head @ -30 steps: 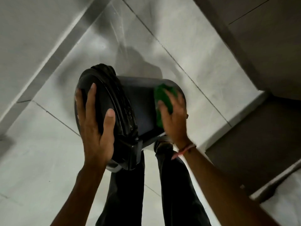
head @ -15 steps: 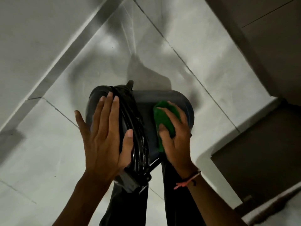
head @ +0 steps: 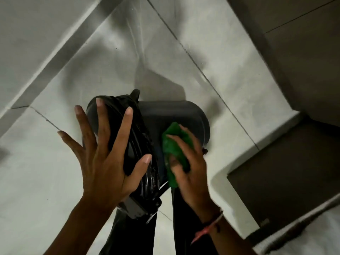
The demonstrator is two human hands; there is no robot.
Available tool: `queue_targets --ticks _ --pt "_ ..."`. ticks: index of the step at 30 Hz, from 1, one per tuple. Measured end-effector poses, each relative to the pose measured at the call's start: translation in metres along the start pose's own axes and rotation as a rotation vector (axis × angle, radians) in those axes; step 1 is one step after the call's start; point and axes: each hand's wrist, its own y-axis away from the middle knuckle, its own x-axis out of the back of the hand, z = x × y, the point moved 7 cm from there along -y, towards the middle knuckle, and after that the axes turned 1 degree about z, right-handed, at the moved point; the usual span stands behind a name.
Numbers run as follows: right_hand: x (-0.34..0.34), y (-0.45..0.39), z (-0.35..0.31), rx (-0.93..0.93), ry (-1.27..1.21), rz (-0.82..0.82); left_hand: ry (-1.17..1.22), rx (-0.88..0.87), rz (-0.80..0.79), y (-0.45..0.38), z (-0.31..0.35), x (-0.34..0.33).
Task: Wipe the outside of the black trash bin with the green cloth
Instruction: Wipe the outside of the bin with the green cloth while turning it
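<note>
The black trash bin (head: pixel 174 115) is tipped toward me above my legs, its lid end lined with a shiny black bag at the left. My left hand (head: pixel 103 159) lies flat on the lid with fingers spread, thumb over the bag's rim. My right hand (head: pixel 189 170) presses a bunched green cloth (head: pixel 174 144) against the bin's dark outer side wall, near its middle. Part of the cloth is hidden under my fingers.
Pale floor tiles (head: pixel 147 57) spread around the bin. A dark brown wall or cabinet (head: pixel 294 52) rises at the right, with a light skirting edge (head: pixel 272 133) below it. My black trousers (head: pixel 185 218) stand directly under the bin.
The right hand has slid the green cloth along the bin's side toward me. The left hand has shifted on the lid and spread its fingers wider. The view has tilted slightly.
</note>
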Motion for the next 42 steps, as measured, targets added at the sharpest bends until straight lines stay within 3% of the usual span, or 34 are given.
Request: queue_targets --ticks 3,6,8,11,15,18,21,24,27,30,33,38,42 --pt "0.036 -0.054 0.061 -0.310 0.123 0.168 0.037 -0.001 -0.021 0.007 -0.010 -0.004" --pt "0.043 -0.133 0.075 -0.505 0.171 0.113 0.065 -0.009 -0.035 0.004 -0.014 -0.006" --pt "0.016 -0.160 0.045 -0.470 0.203 -0.050 0.070 -0.020 -0.040 0.001 -0.012 -0.005" --pt "-0.036 -0.141 -0.032 -0.188 0.161 -0.243 0.026 -0.030 -0.046 -0.001 -0.013 -0.004" --pt "-0.031 -0.037 -0.057 0.022 0.064 -0.114 0.003 -0.020 -0.018 -0.002 -0.019 -0.004" --pt "0.004 -0.026 -0.004 -0.139 0.141 0.015 -0.040 -0.057 0.006 0.000 -0.024 -0.004" --pt "0.030 -0.085 0.050 -0.372 0.258 0.110 -0.053 -0.070 0.019 0.004 -0.031 -0.004" --pt "0.020 -0.152 0.058 -0.485 0.276 0.015 -0.074 -0.079 0.041 0.002 -0.026 -0.004" --pt "-0.028 -0.163 0.015 -0.292 0.342 -0.133 -0.097 -0.065 0.045 0.006 -0.031 -0.004" --pt "-0.069 -0.101 -0.033 -0.007 0.310 -0.264 -0.141 -0.051 0.018 0.020 -0.048 -0.006" --pt "-0.059 -0.047 -0.035 0.112 0.337 -0.196 -0.161 -0.061 0.000 0.026 -0.061 -0.006" --pt "0.002 -0.125 0.033 -0.189 0.544 -0.149 -0.153 -0.122 0.027 0.012 -0.051 -0.007" --pt "-0.025 -0.197 0.046 -0.433 0.551 -0.393 -0.108 -0.133 0.059 0.004 -0.037 -0.006"
